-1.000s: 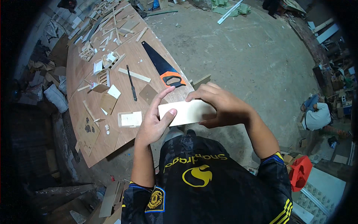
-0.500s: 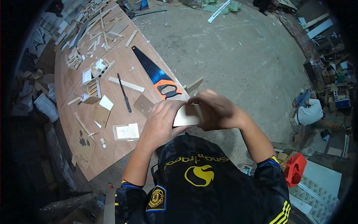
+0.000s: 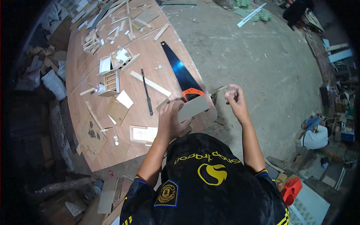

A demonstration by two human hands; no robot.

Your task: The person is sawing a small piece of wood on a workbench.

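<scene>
Centrally, a thin plywood piece (image 3: 193, 107) is gripped by the left hand (image 3: 170, 120) over the table (image 3: 80, 67) edge, presumably held flat for inspection. At 3 o'clock, the right hand (image 3: 235, 100) is raised, fingers loosely curled, empty. At 12 o'clock lies a handsaw (image 3: 180, 71).

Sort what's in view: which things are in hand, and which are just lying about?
In hand: thin board held by the left hand; right hand raised beside it, seemingly holding nothing.

Lying about: handsaw, black rod, wood strip, small wooden frame, all on the table.
</scene>
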